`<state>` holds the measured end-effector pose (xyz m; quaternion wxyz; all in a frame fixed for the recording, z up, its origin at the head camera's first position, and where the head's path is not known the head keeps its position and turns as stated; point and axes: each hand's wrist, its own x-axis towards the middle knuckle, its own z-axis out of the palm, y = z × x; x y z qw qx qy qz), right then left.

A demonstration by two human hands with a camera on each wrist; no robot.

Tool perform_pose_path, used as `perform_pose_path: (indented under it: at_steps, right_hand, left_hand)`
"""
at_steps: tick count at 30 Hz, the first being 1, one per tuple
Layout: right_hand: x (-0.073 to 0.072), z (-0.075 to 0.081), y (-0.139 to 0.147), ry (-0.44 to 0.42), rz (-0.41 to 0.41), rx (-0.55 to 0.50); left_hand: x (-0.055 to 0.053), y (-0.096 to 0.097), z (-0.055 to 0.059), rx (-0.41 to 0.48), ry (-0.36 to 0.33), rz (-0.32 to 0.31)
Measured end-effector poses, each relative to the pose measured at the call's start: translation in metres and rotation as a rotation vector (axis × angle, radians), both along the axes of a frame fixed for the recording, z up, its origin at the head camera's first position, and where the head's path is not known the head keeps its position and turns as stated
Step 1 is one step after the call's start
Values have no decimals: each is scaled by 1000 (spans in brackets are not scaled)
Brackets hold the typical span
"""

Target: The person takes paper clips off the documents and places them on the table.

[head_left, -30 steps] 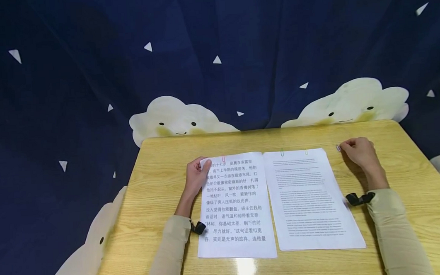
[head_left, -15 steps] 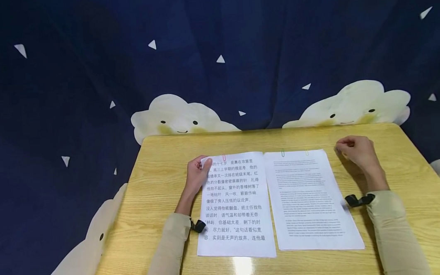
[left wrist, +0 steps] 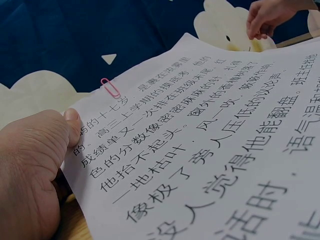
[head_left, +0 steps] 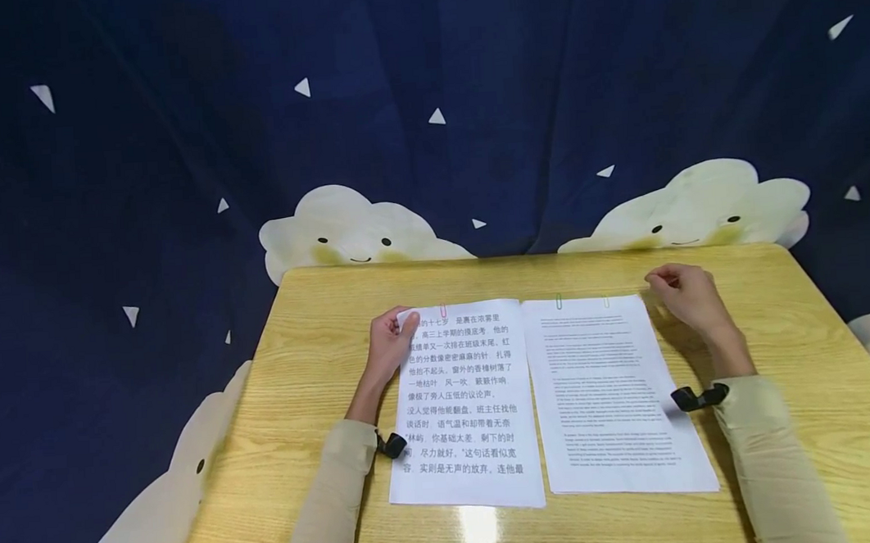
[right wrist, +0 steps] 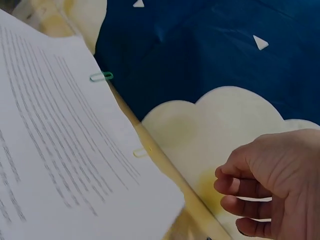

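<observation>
In the head view my left hand point(head_left: 393, 339) grips the upper left corner of a stack of printed paper point(head_left: 466, 434), thumb on top. A pink paper clip point(left wrist: 110, 88) sits on that stack's top edge. My right hand point(head_left: 691, 299) is raised just right of the second paper stack point(head_left: 620, 426). In the right wrist view its fingers point(right wrist: 250, 207) are loosely curled, with thumb and index tips close together and nothing showing between them. A green paper clip point(right wrist: 101, 76) and a yellow paper clip point(right wrist: 141, 152) are on the second stack's top edge.
Both stacks lie side by side on a wooden table point(head_left: 300, 377). Its back edge runs before a dark blue curtain point(head_left: 423, 42) with cloud shapes. A small dark spot point(right wrist: 209, 238) shows on the tabletop at the right wrist view's bottom edge.
My right hand has moved left and slightly up, toward the second stack's upper right corner. The small purple paper clip at its fingertips earlier no longer shows. My left hand has stayed put.
</observation>
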<state>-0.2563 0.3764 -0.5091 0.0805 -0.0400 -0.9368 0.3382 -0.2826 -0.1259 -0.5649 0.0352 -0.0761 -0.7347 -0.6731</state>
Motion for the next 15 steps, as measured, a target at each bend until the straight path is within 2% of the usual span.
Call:
perform_pose_path:
  at_steps: [3, 10, 15]
  right_hand:
    - [-1, 1, -7, 34, 36, -1]
    - [-4, 4, -25, 174, 92, 4]
    - [-4, 6, -38, 207, 157, -5]
  left_hand:
    - [0, 0, -1, 9, 1, -7]
    - [-2, 0, -2, -6, 10, 3]
    - [-1, 0, -2, -3, 18, 2]
